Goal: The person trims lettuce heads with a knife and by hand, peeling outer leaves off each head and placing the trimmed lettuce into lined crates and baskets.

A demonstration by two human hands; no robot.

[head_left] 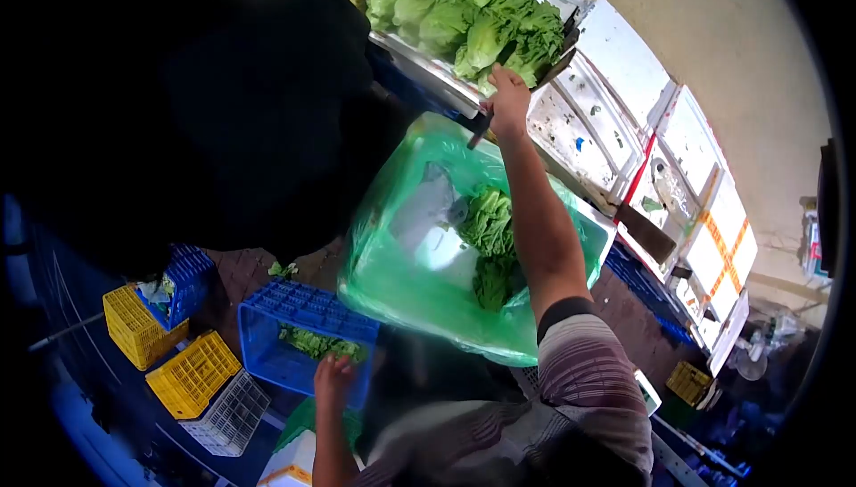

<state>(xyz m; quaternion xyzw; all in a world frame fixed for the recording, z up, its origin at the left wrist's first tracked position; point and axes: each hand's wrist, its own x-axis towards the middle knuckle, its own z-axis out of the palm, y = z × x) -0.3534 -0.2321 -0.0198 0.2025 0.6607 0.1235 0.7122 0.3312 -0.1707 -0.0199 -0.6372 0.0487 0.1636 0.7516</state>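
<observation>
My right hand point(508, 103) reaches out to the near edge of the heap of green lettuce point(441, 10), its fingers closed. A slim dark tool point(478, 135), which looks like a small knife, sticks out below that hand. Whether the fingertips also touch a lettuce is unclear. Below the right arm stands a box lined with green plastic point(383, 255), with lettuce heads point(489, 219) and a clear plastic bag point(428, 206) inside. My left hand point(333, 382) hangs at the near edge of a blue crate point(267, 335), close to loose leaves point(321, 342), fingers loosely apart.
White foam boxes point(580, 121) line the wall on the right, with scraps in them. Yellow crates point(192, 375), a grey crate point(227, 414) and another blue crate point(187, 282) stand at lower left. A large dark shape point(223, 112) blocks the upper left.
</observation>
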